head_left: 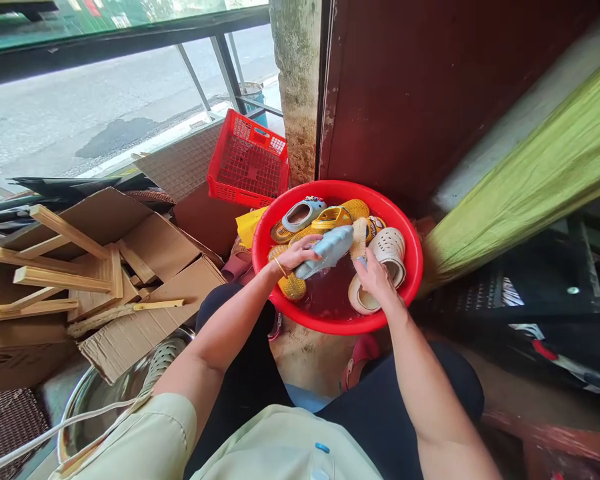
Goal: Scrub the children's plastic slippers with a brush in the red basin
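Observation:
A light blue clog is gripped by my left hand, tilted above the water of a red basin. In my right hand is a scrub brush with pale bristles, held upright close to the toe end of the clog. My right fingers are wrapped round its handle, which is mostly hidden. Around them in the basin lie a white clog at the right, several yellow clogs, and another light blue clog at the back left.
A red plastic crate stands behind the basin, left of a worn pillar. At left are cardboard and a wooden stool on its side. A metal bowl holds a grey clog near my left elbow. A green curtain hangs at right.

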Action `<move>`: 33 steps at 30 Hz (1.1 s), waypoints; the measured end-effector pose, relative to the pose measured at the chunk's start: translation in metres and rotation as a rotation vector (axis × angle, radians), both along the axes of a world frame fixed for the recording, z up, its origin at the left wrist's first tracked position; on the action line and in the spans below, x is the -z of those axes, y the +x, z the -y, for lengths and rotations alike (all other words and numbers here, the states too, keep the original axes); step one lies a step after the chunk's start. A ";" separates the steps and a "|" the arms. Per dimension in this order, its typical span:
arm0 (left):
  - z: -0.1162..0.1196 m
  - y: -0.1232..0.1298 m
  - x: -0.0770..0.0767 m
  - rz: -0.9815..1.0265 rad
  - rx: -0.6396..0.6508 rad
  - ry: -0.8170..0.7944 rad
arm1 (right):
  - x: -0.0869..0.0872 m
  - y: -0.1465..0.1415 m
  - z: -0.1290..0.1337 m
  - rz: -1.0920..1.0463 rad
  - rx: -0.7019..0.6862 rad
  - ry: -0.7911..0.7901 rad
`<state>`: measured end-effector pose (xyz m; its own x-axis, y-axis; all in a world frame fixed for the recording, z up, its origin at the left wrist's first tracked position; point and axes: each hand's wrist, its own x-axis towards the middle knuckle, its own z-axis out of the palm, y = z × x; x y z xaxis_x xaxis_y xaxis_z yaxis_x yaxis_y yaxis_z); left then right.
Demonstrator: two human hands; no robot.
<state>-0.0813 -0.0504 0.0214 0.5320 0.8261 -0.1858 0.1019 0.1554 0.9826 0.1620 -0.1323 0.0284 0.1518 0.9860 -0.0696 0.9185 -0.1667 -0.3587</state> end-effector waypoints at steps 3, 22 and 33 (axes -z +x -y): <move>0.004 0.013 0.006 0.306 -0.058 -0.262 | 0.002 -0.004 0.002 -0.074 0.032 0.160; -0.011 0.035 -0.002 0.272 -0.081 0.162 | -0.003 -0.013 0.007 -0.221 -0.128 0.378; -0.032 0.030 -0.004 0.169 -0.132 0.454 | -0.017 -0.017 0.006 -0.185 -0.135 0.381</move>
